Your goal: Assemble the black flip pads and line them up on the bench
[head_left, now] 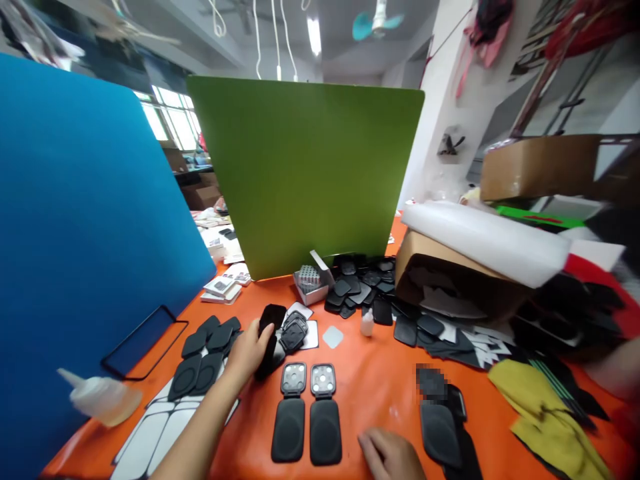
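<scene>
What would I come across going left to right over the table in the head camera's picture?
Squeeze bottle, left hand, first hinged black piece, second hinged black piece, right hand, yellow cloth.

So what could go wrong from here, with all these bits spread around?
The right hand is close to the two unfolded hinged black pads, so a stray sweep might knock them askew. The left hand, on a glossy black piece, could nudge the small black stack beside it. If tipped, the squeeze bottle might wet the nearby white panels.
</scene>
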A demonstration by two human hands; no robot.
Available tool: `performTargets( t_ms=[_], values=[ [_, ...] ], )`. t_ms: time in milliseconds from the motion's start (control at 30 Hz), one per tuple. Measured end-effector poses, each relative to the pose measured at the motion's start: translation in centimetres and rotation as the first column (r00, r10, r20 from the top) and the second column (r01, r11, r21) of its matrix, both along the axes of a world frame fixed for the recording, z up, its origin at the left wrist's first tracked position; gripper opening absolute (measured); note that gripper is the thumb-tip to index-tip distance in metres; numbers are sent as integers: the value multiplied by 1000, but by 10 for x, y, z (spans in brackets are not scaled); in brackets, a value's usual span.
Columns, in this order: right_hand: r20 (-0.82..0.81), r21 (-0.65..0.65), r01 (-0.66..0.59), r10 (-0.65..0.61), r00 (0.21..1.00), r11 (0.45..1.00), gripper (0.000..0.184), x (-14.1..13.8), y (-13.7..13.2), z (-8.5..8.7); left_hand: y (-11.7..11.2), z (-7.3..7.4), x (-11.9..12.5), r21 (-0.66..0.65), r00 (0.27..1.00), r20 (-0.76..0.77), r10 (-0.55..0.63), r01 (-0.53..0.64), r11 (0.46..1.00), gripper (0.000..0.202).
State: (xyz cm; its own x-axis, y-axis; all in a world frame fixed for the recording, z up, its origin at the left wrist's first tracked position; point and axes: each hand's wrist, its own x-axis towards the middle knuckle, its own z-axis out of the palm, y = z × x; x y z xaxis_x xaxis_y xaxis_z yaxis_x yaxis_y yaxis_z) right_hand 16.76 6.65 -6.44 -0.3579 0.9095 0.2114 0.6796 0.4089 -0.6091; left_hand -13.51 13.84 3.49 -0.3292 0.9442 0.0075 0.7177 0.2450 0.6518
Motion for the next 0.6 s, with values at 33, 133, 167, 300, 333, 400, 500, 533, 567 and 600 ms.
performTargets(
  t_ms=[33,133,167,300,333,400,500,533,567,600],
  values=[
    [-122,-116,4,-18,992,993,39,-1,3,15,-11,2,11,-5,998,42,-52,52,999,32],
    [-447,-380,-108,-80,891,919,33,-12,17,59,-51,-2,55,-55,935,227,-274,293,954,34],
    [-522,-432,-227,-37,852,873,38,-16,23,70,-64,-5,70,-68,884,329,-333,373,925,35],
    [-708,-500,-426,-73,702,755,35,-29,36,87,-105,-22,112,-47,632,723,-280,449,892,42],
    [-727,-510,-425,-111,678,747,36,-30,35,87,-111,-26,116,-64,612,755,-237,429,901,43],
    [-751,-542,-448,-170,638,711,36,-28,32,85,-119,-31,120,-110,600,782,-167,397,911,44],
    [-757,-589,-498,-218,616,636,36,-22,28,83,-123,-31,121,-118,612,779,-141,364,924,42],
    [-755,-600,-504,-232,613,622,36,-20,27,83,-124,-29,121,-114,615,776,-143,359,926,42],
    [-756,-608,-509,-247,606,610,36,-19,26,83,-124,-28,122,-111,618,773,-144,355,928,42],
    [-759,-612,-516,-261,597,600,35,-18,26,82,-124,-26,123,-110,622,770,-144,352,930,41]
  ],
)
